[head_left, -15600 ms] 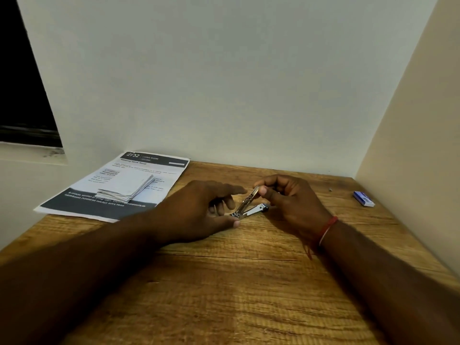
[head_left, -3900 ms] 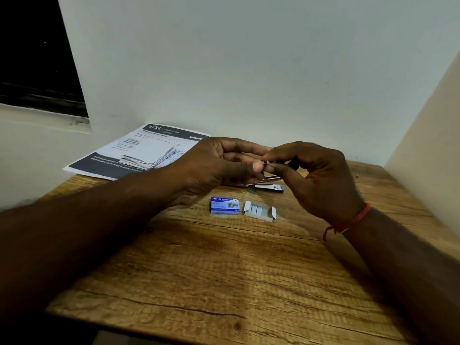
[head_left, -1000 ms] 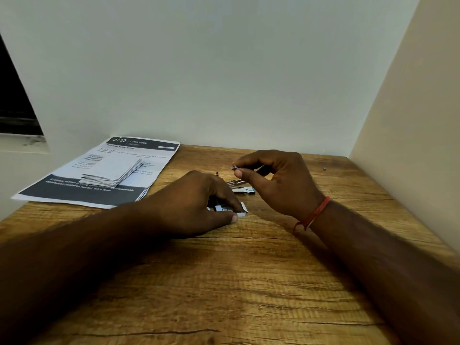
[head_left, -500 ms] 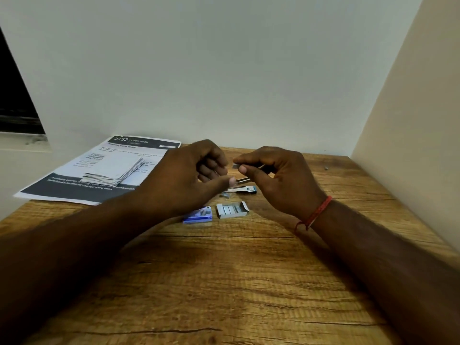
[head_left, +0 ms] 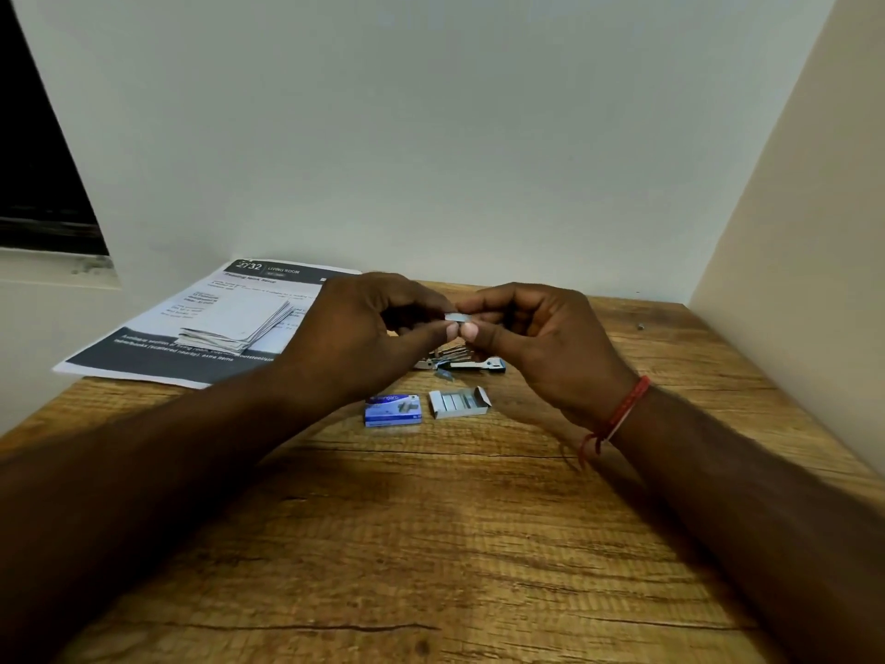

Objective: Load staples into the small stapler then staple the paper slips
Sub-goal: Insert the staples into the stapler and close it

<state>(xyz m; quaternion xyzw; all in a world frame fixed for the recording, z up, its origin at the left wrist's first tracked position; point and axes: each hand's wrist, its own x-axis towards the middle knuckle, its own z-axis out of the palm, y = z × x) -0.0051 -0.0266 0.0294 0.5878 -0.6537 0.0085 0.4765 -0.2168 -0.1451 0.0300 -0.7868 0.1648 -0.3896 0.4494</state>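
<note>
Silver metal glints between the two hands: one short staple strip [head_left: 457, 317] is pinched from both ends, the left hand [head_left: 364, 333] closing thumb and forefinger on its left end and the right hand [head_left: 541, 342] closing thumb and forefinger on its right end, with the remaining fingers of each hand curled in. The strip is held up above the wooden table [head_left: 431, 543], roughly at the centre of the scene. Just below the fingertips, toward 6 o'clock from the strip, lies one small stapler [head_left: 467, 362], flat on the table with its top swung open and a blue tip at its right end; a tiny grey scrap sits just in front of it, too small to identify. Further toward 6 o'clock sit two box parts side by side, close but apart: one blue staple box sleeve [head_left: 392, 410] on the left and one white inner tray [head_left: 459, 403] on the right, with several rows of staples showing inside it. One red thread bracelet [head_left: 622, 414] circles the right wrist. Out at 10 o'clock, one printed sheet [head_left: 158, 337] overhangs the table's edge, and one stack of paper slips [head_left: 244, 323] rests on it, well apart from the stapler.
</note>
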